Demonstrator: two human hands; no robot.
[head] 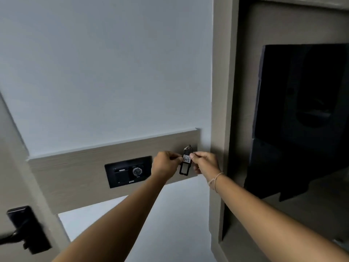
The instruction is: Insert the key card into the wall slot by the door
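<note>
A black key card tag (185, 163) with a white handwritten label and a metal ring on top is held upright in front of the wooden wall band. My left hand (166, 164) pinches its left edge and my right hand (204, 162) pinches its right edge. The black wall slot panel (128, 171), with a slot on its left half and a round dial on its right, is set in the band just left of my left hand. The tag is apart from the panel, to its right.
The wooden band (79, 173) crosses a white wall. A door with a black lock plate and lever handle (28, 229) is at the lower left. To the right stands a wooden frame (221, 110) around a recess with a dark screen (302, 114).
</note>
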